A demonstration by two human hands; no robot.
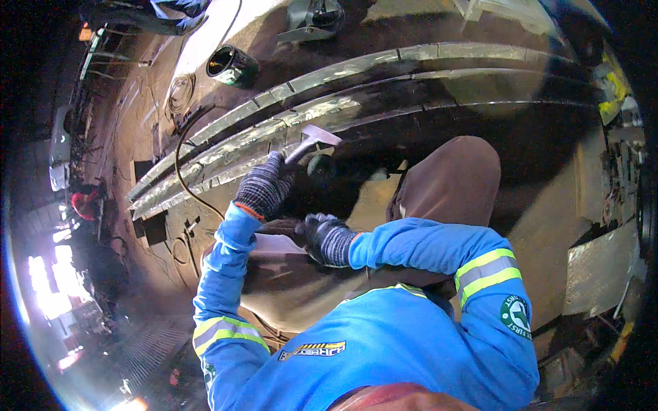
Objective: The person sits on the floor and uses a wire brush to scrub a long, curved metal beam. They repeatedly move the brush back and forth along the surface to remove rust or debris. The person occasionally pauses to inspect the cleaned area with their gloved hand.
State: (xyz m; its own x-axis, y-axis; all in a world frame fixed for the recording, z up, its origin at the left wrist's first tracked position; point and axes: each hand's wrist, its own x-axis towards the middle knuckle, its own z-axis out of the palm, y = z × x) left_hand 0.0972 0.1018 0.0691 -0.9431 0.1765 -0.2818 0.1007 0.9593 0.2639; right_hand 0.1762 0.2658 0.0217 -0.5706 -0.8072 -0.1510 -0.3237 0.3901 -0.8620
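My left hand (264, 186), in a grey and black knit glove, is wrapped round the handle of a metal hammer (320, 135). Its T-shaped head points up and away, over the near edge of the long curved metal beams (301, 113). Beside the hammer, a dark round object (320, 166) is too shadowed to name. My right hand (327, 240), gloved alike, rests close to my lap with the fingers curled in. What it may hold is hidden. A pale flat piece (277, 243) shows beside that hand, over my brown-clad leg.
Beyond the beams stands a dark bucket (232, 65), with a coiled cable (181, 92) to its left. A hose (179, 161) curves past my left forearm. Another person's blue clothing (178, 10) shows at the upper left. A metal plate (600, 268) lies at the right.
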